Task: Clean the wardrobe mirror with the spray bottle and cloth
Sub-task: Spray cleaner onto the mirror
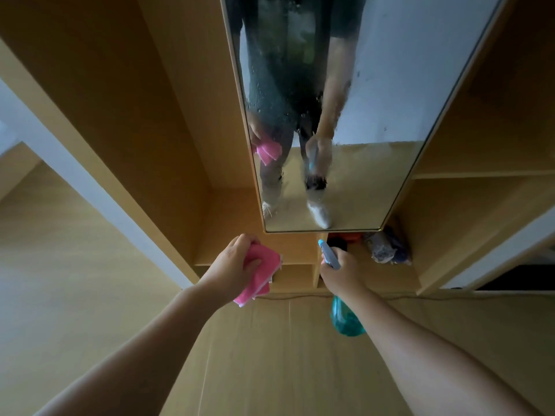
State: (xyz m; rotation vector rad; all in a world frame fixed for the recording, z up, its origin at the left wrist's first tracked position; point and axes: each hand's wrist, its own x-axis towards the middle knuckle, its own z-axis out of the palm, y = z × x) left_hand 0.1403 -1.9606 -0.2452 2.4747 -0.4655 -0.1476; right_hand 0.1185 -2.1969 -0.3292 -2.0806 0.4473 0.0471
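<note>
View: head cam, looks down at both hands.
L hand: fingers curled round pink cloth, thumb pressed on its face; folded cloth sticks out below the palm.
R hand: fist closed round neck of spray bottle; blue nozzle comes out above the fist, teal body hangs under the wrist.
Mirror: above and ahead of both hands, not touched; glass wet w/ drops and streaks.
Shelf: just behind R hand, w/ bundled fabric.
</note>
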